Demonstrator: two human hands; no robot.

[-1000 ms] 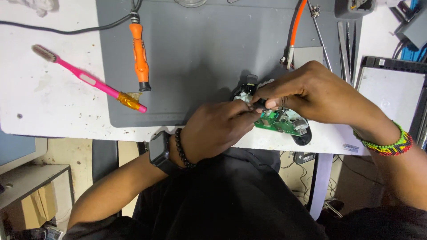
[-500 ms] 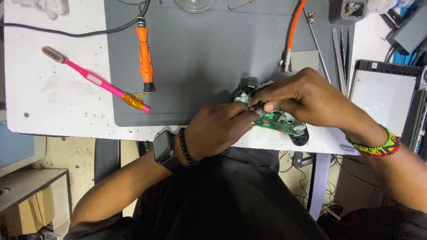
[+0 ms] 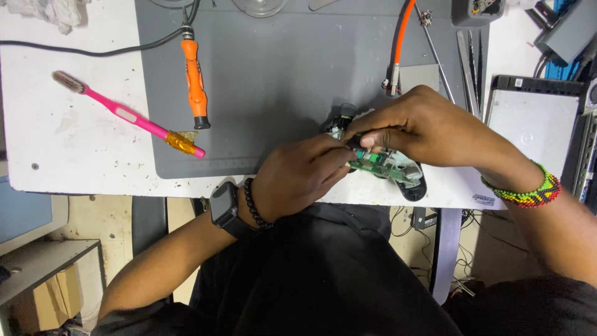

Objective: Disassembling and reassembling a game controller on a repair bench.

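A green circuit board [image 3: 380,165] sits inside a black, rounded casing [image 3: 411,184], the whole thing lying at the near edge of the white counter [image 3: 74,143], just where the grey mat [image 3: 280,81] ends, right of the middle. The board is partly hidden under both hands; small parts on it show as pale and silver specks, too small to tell apart. A dark knob-like part of the casing pokes out behind the hands, toward the mat.

The left hand [image 3: 298,177] comes in from the near edge with its back turned up, fingers curled narrow and their tips pressed onto the left end of the board. A black watch [image 3: 222,205] and a dark bead bracelet [image 3: 254,204] ring that wrist. The right hand [image 3: 413,127] reaches in from the right, arched over the board, thumb and first finger pinched tight on a small dark piece right above it; what that piece is cannot be told. A bright beaded bracelet [image 3: 528,190] sits on the right wrist. The fingertips of the two hands meet over the board.

On the counter's left side lies a pink toothbrush [image 3: 124,115], slanting, well apart from the hands. An orange screwdriver [image 3: 195,84] lies on the mat near its left edge. An orange cable [image 3: 401,37] runs down from the far edge, ending just behind the right hand
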